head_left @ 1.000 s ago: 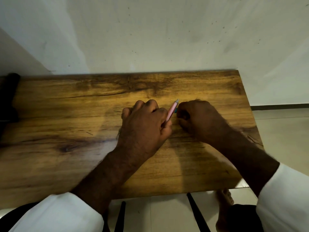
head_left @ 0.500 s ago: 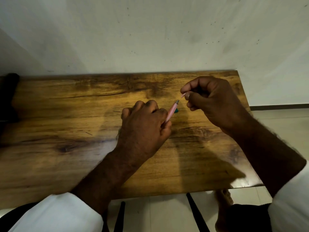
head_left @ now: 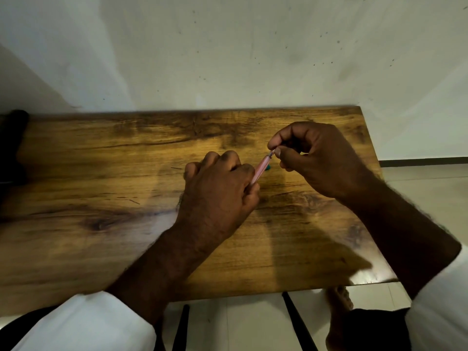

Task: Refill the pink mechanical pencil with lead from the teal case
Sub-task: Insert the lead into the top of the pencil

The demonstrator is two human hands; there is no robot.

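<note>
Change: your right hand (head_left: 316, 160) has come back down from its lifted spot at 1 o'clock, and its fingertips (head_left: 278, 151) now meet the upper end of the pink mechanical pencil (head_left: 262, 168), where half a second ago a gap showed.
Meaning for the task: this looks like the feeding step at the pencil's open end, so the refill seems under way and not yet finished. Whether you carry a lead or the cap is too small to tell.
Left hand: your left hand (head_left: 217, 198) grips the pencil's lower shaft in a curled fist, knuckles up, in the same place as before. It rests low over the table (head_left: 101, 173).
Right hand: thumb and forefinger pinch at the pencil's top end, while the other fingers curl under the palm. The wrist arches in from 4 o'clock.
Pencil: it tilts toward 1 o'clock out of your left fist, with the upper half showing.
Teal case: only a sliver shows on the table, just beside the pencil's shaft on its 3 o'clock side; neither hand holds it.
Next move, as a judgement: keep the shaft steady, since a thin lead snaps if it goes in crooked.
</note>
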